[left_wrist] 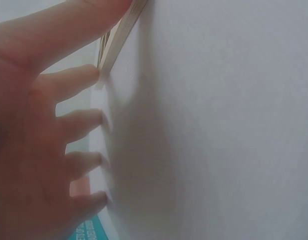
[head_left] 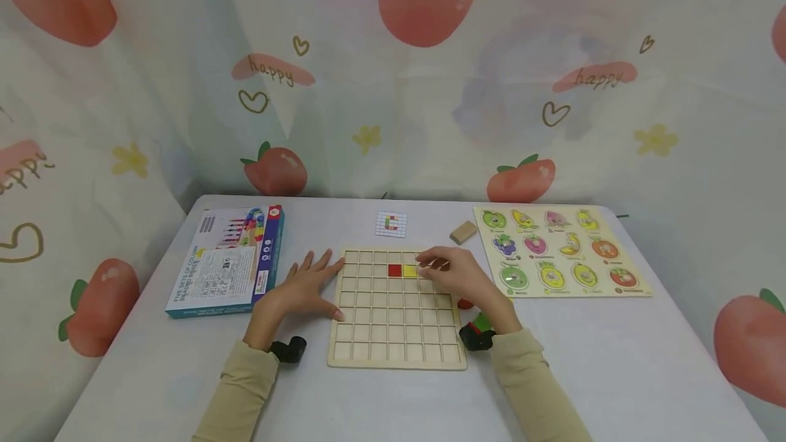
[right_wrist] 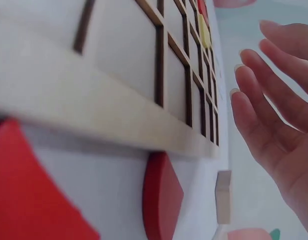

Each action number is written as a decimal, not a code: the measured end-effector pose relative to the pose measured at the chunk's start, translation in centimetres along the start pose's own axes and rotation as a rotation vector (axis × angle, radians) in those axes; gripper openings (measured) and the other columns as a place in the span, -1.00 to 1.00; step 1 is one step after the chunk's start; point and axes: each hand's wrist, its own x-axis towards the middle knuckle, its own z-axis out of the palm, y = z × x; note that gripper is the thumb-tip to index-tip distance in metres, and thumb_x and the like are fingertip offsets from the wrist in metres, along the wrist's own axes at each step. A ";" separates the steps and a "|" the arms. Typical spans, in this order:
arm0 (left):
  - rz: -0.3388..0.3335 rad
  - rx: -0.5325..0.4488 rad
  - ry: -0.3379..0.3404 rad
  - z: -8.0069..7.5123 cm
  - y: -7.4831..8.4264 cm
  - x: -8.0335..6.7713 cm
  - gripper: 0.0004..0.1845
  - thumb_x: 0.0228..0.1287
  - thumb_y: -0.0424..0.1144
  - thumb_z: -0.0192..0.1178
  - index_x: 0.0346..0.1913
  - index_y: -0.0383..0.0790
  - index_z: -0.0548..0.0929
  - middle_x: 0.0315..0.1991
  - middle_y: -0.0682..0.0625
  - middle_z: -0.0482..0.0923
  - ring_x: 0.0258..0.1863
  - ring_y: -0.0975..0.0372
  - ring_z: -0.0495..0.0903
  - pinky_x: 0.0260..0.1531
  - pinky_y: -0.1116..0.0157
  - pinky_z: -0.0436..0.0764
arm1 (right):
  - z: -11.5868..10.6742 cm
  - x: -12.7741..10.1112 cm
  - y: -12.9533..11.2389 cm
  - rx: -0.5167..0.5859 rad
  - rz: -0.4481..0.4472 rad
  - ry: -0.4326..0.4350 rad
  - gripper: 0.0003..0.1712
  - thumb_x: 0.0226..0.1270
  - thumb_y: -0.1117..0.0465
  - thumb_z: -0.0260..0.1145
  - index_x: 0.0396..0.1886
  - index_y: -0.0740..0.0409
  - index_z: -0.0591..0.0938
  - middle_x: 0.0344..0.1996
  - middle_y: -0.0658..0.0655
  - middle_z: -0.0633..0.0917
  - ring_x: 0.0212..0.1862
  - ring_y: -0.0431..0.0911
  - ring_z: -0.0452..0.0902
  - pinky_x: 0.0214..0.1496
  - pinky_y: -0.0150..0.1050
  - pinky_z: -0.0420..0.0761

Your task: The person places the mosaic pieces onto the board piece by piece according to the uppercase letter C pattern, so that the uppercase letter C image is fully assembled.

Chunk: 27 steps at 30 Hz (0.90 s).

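Observation:
A pale wooden grid board (head_left: pixel 396 334) lies flat on the table. In one of its upper rows a red square tile (head_left: pixel 395 270) and a yellow square tile (head_left: pixel 409 271) sit side by side. My left hand (head_left: pixel 299 294) is spread out, its thumb and index fingertips touching the board's left edge; the other fingertips reach down to the tabletop in the left wrist view. Over the board's upper right, just beside the yellow tile, hovers my right hand (head_left: pixel 462 275). Its fingers are loosely bent, and the right wrist view shows nothing between them.
Right of the board lie loose red pieces (right_wrist: pixel 161 200) and a green piece (head_left: pixel 483 322), partly hidden by my wrist. Behind are a small pattern card (head_left: pixel 391 224) and a wooden block (head_left: pixel 463 232). A fruit puzzle board (head_left: pixel 561 251) lies right, a boxed set (head_left: pixel 227 261) left.

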 end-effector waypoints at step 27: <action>-0.016 -0.003 -0.020 0.0 0.2 0.0 0.17 0.05 0.10 0.56 0.65 -0.06 0.12 0.69 -0.21 -0.20 0.64 -0.26 -0.38 0.57 -0.28 -0.30 | -6.1 -4.0 4.5 -0.030 0.125 0.134 -0.69 0.40 0.20 0.42 0.07 0.21 0.73 -0.04 0.16 0.80 -0.06 0.04 0.67 0.00 -0.18 0.66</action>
